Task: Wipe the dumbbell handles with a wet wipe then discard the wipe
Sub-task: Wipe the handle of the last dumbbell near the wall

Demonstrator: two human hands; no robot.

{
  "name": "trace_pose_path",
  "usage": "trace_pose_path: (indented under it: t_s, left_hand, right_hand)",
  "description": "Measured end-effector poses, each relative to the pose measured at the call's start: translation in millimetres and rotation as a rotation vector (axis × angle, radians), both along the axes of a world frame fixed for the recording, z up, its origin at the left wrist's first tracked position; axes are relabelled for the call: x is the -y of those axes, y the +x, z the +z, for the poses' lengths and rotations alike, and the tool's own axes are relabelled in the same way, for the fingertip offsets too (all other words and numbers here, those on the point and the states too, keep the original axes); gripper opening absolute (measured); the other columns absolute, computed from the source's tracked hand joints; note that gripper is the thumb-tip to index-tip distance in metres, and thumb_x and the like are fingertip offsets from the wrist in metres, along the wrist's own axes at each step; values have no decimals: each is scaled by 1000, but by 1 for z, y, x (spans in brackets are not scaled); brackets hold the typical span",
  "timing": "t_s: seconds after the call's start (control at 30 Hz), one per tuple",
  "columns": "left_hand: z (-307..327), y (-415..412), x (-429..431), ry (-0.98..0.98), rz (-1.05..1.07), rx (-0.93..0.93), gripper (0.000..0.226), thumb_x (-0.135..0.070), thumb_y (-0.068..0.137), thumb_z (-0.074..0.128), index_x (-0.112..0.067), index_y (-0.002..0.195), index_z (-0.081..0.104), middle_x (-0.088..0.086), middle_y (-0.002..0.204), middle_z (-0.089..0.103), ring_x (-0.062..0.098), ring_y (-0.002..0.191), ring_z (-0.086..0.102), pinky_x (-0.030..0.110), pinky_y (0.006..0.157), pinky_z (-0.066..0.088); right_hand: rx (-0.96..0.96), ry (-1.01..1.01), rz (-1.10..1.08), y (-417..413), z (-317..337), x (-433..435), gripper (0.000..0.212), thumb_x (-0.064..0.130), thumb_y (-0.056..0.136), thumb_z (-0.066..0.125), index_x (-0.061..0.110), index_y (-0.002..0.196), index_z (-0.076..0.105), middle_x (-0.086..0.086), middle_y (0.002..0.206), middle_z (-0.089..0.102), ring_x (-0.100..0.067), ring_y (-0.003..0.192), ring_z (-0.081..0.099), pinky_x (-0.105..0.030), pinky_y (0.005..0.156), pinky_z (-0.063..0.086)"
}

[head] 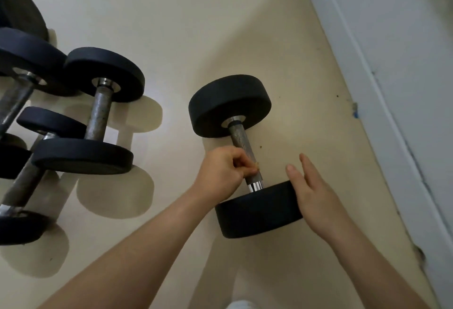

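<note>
The cream floor (196, 27) lies open above and to the left of the dumbbell (241, 147), with a wide bare stretch between it and the cluster of other dumbbells (98, 112) packed along the left edge, two of them running out of view there. On the right the room is tighter: a white wall (392, 63) with a baseboard runs diagonally down the right side, and only a narrow strip of floor separates it from the dumbbell's near end. The dumbbell lies on the floor pointing away from the person, its far head (229, 104) toward the top and its near head (257, 213) closest to the camera, the worn metal handle (239, 142) bare between them. The left hand (220, 174) sits at the left side of the handle's lower half with its fingers curled tightly in and their tips against the metal; a small tan speck shows at the fingertips, but whether the hand is pinching anything cannot be told. The right hand (316, 193) is spread flat, fingers straight and loosely together, its palm lying against the right side of the near head, gripping nothing. Both forearms reach in bare from the bottom edge, and a pale shape (239, 305) at the bottom edge between them is too cropped to identify
</note>
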State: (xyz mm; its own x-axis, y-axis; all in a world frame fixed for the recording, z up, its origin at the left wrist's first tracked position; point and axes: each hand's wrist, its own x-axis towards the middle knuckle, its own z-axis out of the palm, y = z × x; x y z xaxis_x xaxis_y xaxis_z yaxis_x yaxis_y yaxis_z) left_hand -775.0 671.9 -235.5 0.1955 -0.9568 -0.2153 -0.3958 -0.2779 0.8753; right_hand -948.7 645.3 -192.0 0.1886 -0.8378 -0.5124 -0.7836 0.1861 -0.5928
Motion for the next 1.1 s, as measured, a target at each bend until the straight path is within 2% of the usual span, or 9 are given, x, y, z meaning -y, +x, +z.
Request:
trace_pose_path:
  t_s: [0.1, 0.23, 0.33, 0.43, 0.5, 0.6, 0.77, 0.93, 1.1]
  left_hand:
    - [0, 2, 21, -105, 9, 213, 6, -16, 82, 71, -20, 79, 70, -14, 83, 57, 0, 77, 54, 12, 70, 44]
    - [-6, -10, 40, -128, 385, 5, 15, -16, 83, 71, -26, 74, 65, -8, 85, 61, 4, 78, 58, 18, 73, 49]
    - [-7, -34, 26, -57, 217, -144, 21, -14, 81, 73, -29, 69, 65, -9, 80, 64, 4, 76, 61, 24, 73, 54]
    - [-4, -28, 38, 8, -47, -110, 21, -14, 80, 74, -30, 70, 64, -10, 81, 64, 4, 79, 62, 25, 77, 55]
    - [0, -21, 58, -61, 25, 7, 20, -15, 82, 72, -31, 73, 64, -15, 83, 61, 0, 82, 58, 13, 74, 49]
    - [3, -29, 65, -133, 307, -38, 18, -15, 83, 71, -28, 73, 65, -13, 87, 61, 3, 83, 59, 11, 74, 47]
    - [4, -35, 43, 29, -206, 35, 18, -19, 82, 72, -31, 72, 64, -15, 82, 59, -2, 78, 59, 16, 75, 50]
    - [4, -29, 68, -143, 324, 72, 13, -12, 84, 69, -22, 76, 68, -17, 83, 56, 1, 80, 56, 16, 78, 50]
    - [1, -32, 42, -104, -17, 158, 5, -19, 85, 69, -23, 81, 70, -11, 88, 61, 2, 82, 56, 17, 78, 48]
  right_hand:
    - [-180, -106, 65, 10, 7, -12, 88, 79, 76, 18, 33, 150, 6, 1, 159, 10, -21, 144, 20, -44, 114, 25]
    - [-64, -167, -49, -2, 1, 5, 78, 77, 81, 30, 34, 147, 26, 3, 155, 26, -18, 141, 28, -41, 114, 26]
    - [65, -103, -133, -20, -4, 21, 68, 66, 85, 43, 33, 144, 35, 5, 149, 39, -14, 135, 36, -31, 108, 29]
    - [161, -58, -171, -30, -4, 32, 55, 50, 92, 47, 30, 142, 40, 8, 147, 41, -2, 128, 35, -19, 99, 22]
    - [205, -43, -189, -35, -5, 38, 52, 45, 93, 47, 27, 141, 42, 9, 147, 41, 0, 127, 34, -17, 99, 22]
    - [230, -53, -199, -37, -7, 41, 49, 41, 94, 47, 25, 140, 44, 9, 145, 43, 1, 126, 35, -17, 99, 22]
    - [224, -69, -207, -38, -9, 39, 49, 43, 92, 48, 25, 138, 46, 7, 144, 45, 1, 122, 37, -17, 97, 23]
    - [210, -87, -188, -35, -14, 35, 50, 50, 90, 47, 32, 137, 47, 7, 134, 51, 0, 113, 42, -11, 86, 28]
    - [187, -104, -173, -34, -13, 31, 54, 56, 89, 47, 31, 137, 47, 5, 140, 49, -5, 120, 42, -22, 94, 28]
